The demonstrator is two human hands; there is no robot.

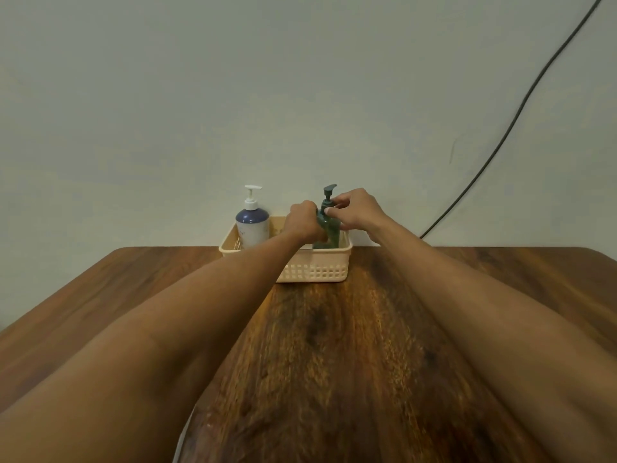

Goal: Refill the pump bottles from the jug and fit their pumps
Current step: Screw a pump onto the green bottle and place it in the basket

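A dark green pump bottle (331,230) stands upright in the right part of a beige plastic basket (314,270) at the far edge of the table. My left hand (302,222) grips the bottle's body from the left. My right hand (355,208) pinches the collar of its dark green pump (329,192) at the neck. A white bottle with a blue top band and a white pump (252,222) stands upright in the left part of the basket, untouched. No jug is in view.
The brown wooden table (334,345) stretches from the basket toward me, with both forearms reaching across it. A pale wall rises right behind the basket. A dark cable (500,145) runs down the wall at the right to the table's back edge.
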